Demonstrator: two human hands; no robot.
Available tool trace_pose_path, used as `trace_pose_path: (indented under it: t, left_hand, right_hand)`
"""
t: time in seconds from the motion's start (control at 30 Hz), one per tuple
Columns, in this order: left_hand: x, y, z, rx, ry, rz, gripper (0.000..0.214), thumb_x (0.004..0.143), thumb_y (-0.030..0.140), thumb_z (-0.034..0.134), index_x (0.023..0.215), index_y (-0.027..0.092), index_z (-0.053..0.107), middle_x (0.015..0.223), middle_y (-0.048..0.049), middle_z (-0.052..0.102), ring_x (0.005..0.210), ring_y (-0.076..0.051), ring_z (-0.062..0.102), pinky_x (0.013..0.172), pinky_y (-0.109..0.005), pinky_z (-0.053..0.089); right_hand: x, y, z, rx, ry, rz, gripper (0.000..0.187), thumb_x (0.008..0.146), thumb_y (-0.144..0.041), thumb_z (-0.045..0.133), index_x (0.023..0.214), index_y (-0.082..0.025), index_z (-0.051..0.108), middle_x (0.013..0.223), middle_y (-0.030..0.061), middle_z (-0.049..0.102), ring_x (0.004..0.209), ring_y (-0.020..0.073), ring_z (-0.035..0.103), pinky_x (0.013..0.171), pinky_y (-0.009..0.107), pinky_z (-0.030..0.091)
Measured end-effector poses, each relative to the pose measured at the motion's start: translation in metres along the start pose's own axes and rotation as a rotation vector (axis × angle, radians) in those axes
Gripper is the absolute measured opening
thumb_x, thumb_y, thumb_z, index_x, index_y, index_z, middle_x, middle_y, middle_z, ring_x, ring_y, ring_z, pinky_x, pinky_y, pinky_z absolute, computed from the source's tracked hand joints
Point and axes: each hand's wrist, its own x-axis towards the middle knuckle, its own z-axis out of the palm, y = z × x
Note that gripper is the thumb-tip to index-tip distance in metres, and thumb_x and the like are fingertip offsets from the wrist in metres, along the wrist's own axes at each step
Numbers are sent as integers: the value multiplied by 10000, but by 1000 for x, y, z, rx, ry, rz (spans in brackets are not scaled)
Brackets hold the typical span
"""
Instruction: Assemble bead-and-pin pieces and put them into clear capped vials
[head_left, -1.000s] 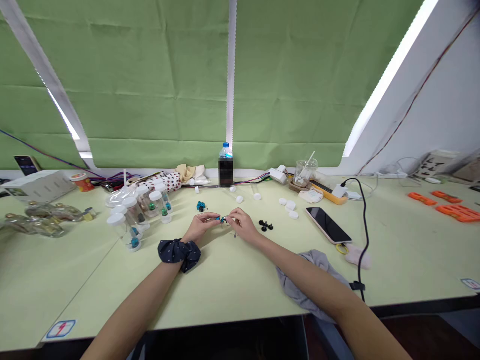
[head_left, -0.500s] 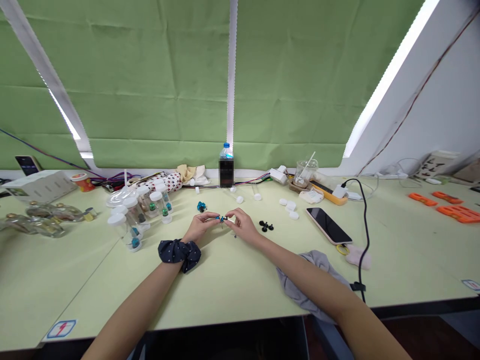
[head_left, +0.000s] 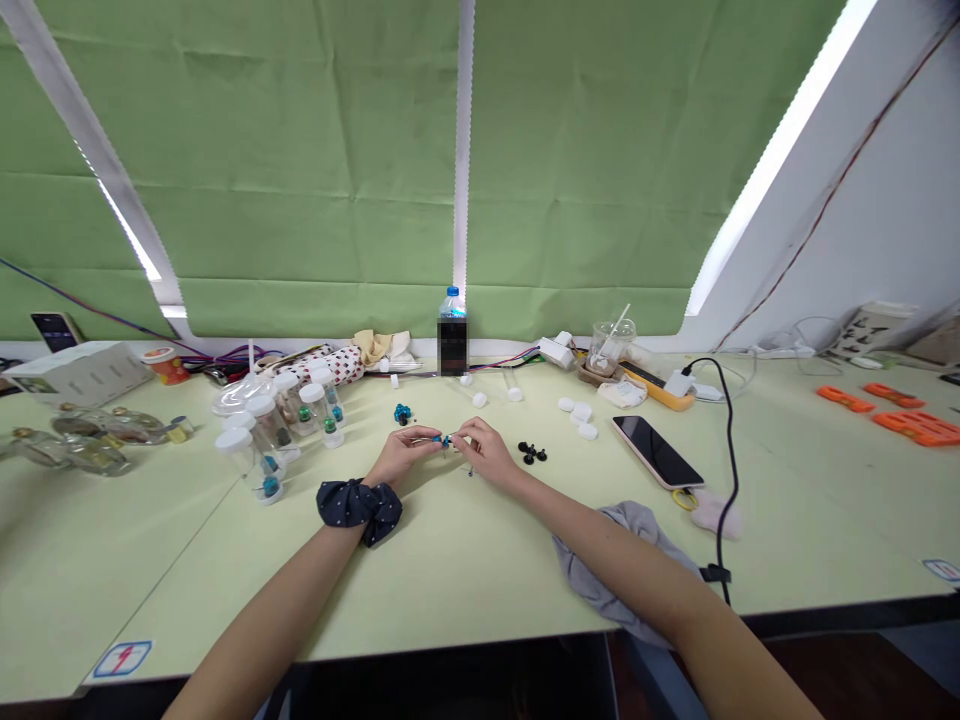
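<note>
- Teal plastic piece (head_left: 445,440), tiny and knobbly, sits at the middle of the counter (head_left: 480,580), pinched between both hands; its exact shape is too small to tell.
- Slim metal shaft (head_left: 421,437) runs almost level from the left hand (head_left: 405,452) to that piece, its tip pointing at 3 o'clock.
- Right hand (head_left: 486,450) comes in from 4 o'clock, so the two hands are together, fingertips meeting.
- Navy dotted fabric scrunchie (head_left: 358,508), one, circles the left wrist.
- Teal cluster (head_left: 403,413) lies at 11 o'clock from the hands, black plastic cluster (head_left: 531,452) at 3 o'clock.
- Clear jars with white screw lids (head_left: 260,420), about six, stand together at 9 o'clock.
- White round caps (head_left: 577,415), three or more, lie at 2 o'clock.
- Smartphone (head_left: 657,451), one, glossy black, lies beyond them.
- Plastic water bottle (head_left: 452,310), one, stands at 12 o'clock.
</note>
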Motion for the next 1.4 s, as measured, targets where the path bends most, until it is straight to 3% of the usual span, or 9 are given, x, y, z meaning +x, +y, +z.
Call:
trace_pose_path:
  t: [0.3, 0.6, 0.87, 1.13, 1.4]
  left_hand:
    - [-1, 2, 2, -10, -13, -13, 272, 549, 239, 792, 788, 140, 710, 837, -83, 706, 775, -216, 645, 820, -408, 465]
    - [-1, 6, 3, -27, 25, 1, 288, 564, 288, 788, 799, 141, 710, 847, -91, 709, 838, -231, 636, 859, -428, 445]
    - [-2, 7, 4, -30, 26, -13, 289, 552, 279, 794, 787, 134, 711, 835, -92, 706, 820, -229, 634, 847, -433, 454]
    - [-1, 3, 2, -3, 10, -12, 272, 539, 244, 800, 781, 153, 719, 828, -71, 702, 773, -205, 634, 796, -376, 471]
    - [-2, 4, 2, 3, -12, -9, 292, 538, 264, 800, 786, 139, 711, 812, -81, 707, 773, -218, 642, 811, -399, 476]
  right_hand:
    - [1, 1, 0, -14, -13, 17, 322, 887, -430, 433, 796, -196, 636, 858, 34, 544, 660, 112, 521, 612, 240, 420]
    - [-2, -9, -3, 27, -28, 63, 235, 823, -353, 534, 1011, -212, 530, 943, 16, 554, 486, 57, 434, 549, 229, 407]
    - [-1, -11, -4, 11, -33, 42, 171, 839, -345, 515, 927, -203, 553, 927, 22, 552, 525, 70, 455, 573, 234, 413]
    - [0, -5, -2, -8, -27, 11, 249, 875, -404, 472, 859, -194, 605, 876, 23, 541, 556, 80, 471, 579, 234, 412]
    - [1, -3, -1, 7, -17, 18, 298, 879, -424, 461, 819, -193, 640, 856, 34, 542, 623, 102, 500, 592, 240, 416]
